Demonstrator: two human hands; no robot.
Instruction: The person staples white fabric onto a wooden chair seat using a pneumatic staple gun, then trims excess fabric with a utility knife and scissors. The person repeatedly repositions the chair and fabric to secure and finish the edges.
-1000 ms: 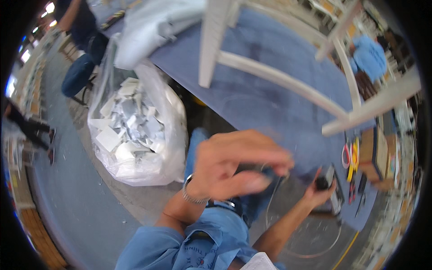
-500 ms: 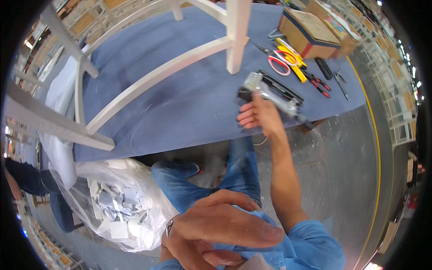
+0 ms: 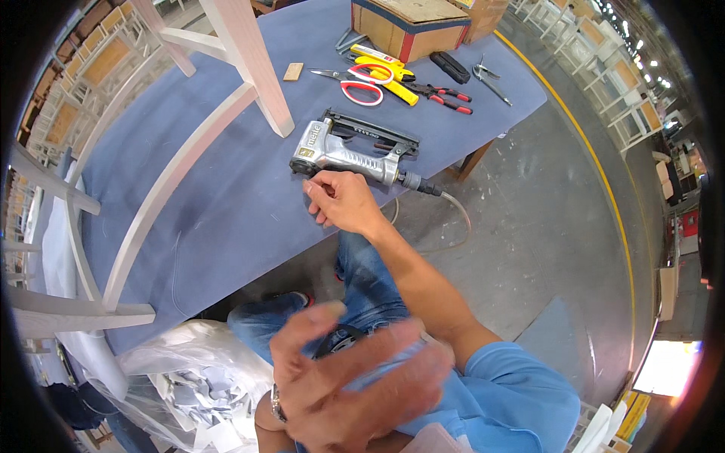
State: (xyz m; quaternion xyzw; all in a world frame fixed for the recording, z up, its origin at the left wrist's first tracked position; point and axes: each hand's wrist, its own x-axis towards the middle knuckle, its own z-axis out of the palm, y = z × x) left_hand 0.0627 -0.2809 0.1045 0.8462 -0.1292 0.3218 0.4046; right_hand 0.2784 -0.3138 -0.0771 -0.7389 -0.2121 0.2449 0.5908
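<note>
A silver pneumatic stapler [image 3: 349, 154] lies on the blue-covered table [image 3: 226, 211] near its front edge, with an air hose [image 3: 455, 214] trailing off its rear. My right hand [image 3: 343, 201] is at the stapler's handle, fingers curled against its underside. My left hand [image 3: 355, 377] hovers close to the camera at the bottom, blurred, fingers spread and holding nothing; a bracelet sits on its wrist. A white wooden chair frame [image 3: 253, 72] lies on the table to the left of the stapler.
Behind the stapler lie red-handled scissors [image 3: 361, 85], a yellow knife [image 3: 387, 72], red pliers [image 3: 447, 97], metal pliers [image 3: 487, 73] and a cardboard box [image 3: 411, 23]. A plastic bag of scraps [image 3: 200, 381] sits on the floor at lower left. A yellow floor line [image 3: 596, 166] runs at the right.
The view swung, so the table and tools now fill the top. My right hand stays at the stapler. My left hand has spread its fingers low in the picture.
</note>
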